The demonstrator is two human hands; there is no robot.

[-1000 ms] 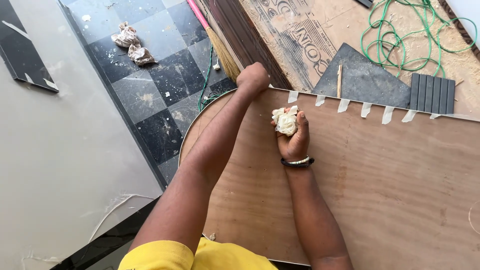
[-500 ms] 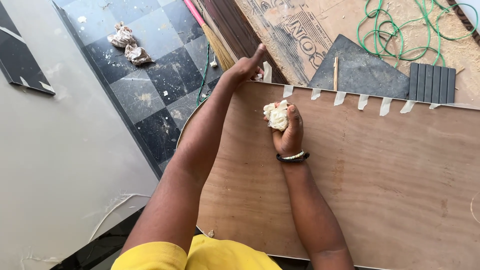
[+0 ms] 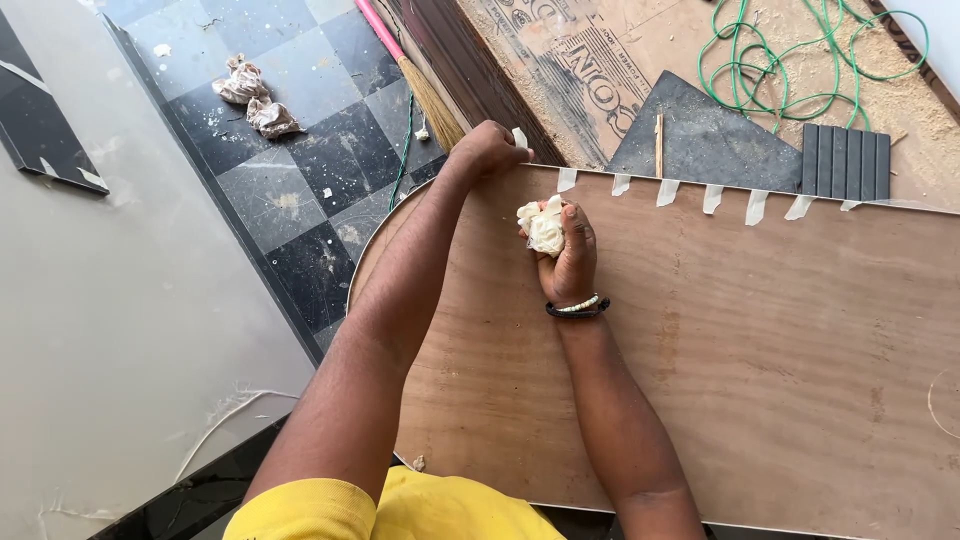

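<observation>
Workshop floor, black-and-white checked tiles [image 3: 300, 190], big plywood panel [image 3: 720, 370] with a rounded end lying flat in front of me. My hands are apart. Right hand [image 3: 566, 255] rests on the panel, fist clamped on a wad of crumpled masking tape [image 3: 544, 226]. Left hand [image 3: 487, 150] is at the panel's far edge, fingers pinched on a tape strip [image 3: 520, 138] there. More tape tabs [image 3: 712, 198] run along that same edge to the right. Beyond the edge: dark triangular offcut [image 3: 710, 145], grey ribbed piece [image 3: 845, 162], pencil [image 3: 659, 145], green cable [image 3: 800, 55] in sawdust. Far left: broom [image 3: 420, 85], two crumpled paper balls [image 3: 255, 95].
</observation>
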